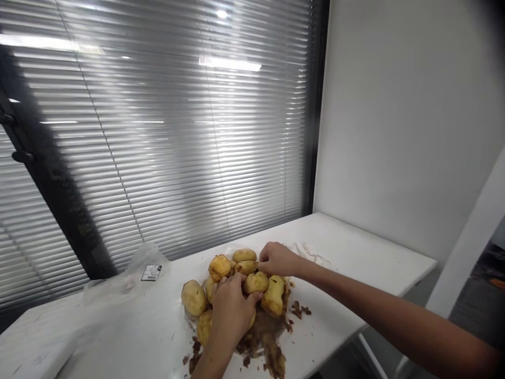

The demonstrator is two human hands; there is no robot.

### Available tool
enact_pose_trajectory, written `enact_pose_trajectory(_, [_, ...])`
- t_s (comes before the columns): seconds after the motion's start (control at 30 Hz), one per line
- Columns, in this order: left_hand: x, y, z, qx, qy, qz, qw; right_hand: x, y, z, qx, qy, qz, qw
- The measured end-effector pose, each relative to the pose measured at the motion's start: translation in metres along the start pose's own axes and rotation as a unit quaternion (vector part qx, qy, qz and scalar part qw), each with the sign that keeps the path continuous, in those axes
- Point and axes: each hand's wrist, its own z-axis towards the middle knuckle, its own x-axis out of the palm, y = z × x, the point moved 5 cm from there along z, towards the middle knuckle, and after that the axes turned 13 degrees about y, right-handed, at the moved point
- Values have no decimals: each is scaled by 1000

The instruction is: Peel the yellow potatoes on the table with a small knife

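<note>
A heap of peeled yellow potatoes lies on a wet, brown-smeared patch of the white table. My left hand (231, 305) reaches over the heap, with its fingers and thumb closed around a potato (255, 282). Just beyond it, my right hand (278, 258) is curled in a pinch beside another potato (245, 267); whatever its fingertips hold is hidden or too small to make out. Around my hands lie a pale potato (193, 298) on the left, a darker yellow one (220, 267) behind, and a long potato (273, 296) on the right.
Brown peelings (275, 358) are scattered at the front of the heap, with more scraps (300, 309) to its right. A clear plastic bag (136, 263) with a label lies at the back left of the white table (355, 247). Window blinds (177, 131) stand behind.
</note>
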Motion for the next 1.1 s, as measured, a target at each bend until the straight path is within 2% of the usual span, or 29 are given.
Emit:
enact_pose_trajectory(0.1, [0, 0, -1, -10, 6, 1, 1000, 0, 6, 2, -2, 14, -13, 1000])
enact_pose_trajectory(0.23, [-1, -1, -1, -6, 7, -2, 1000, -3, 9, 4, 19, 0, -44, 999])
enact_pose_trajectory(0.37, [1, 0, 0, -8, 8, 1, 1000, -3, 10, 5, 18, 21, -49, 998])
enact_pose_trajectory(0.5, [2, 0, 0, 8, -9, -7, 1000, -7, 6, 5, 45, 14, -57, 997])
enact_pose_trajectory(0.63, [3, 1, 0, 6, -6, -5, 1000, -5, 2, 5, 41, 39, -36, 998])
enact_pose_trajectory(0.77, [3, 0, 0, 12, -8, 5, 1000, -6, -2, 2, 56, 18, -39, 998])
enact_pose_trajectory(1.1, [4, -1, -2, 16, -12, 15, 1000, -5, -5, -7, 30, 21, -33, 999])
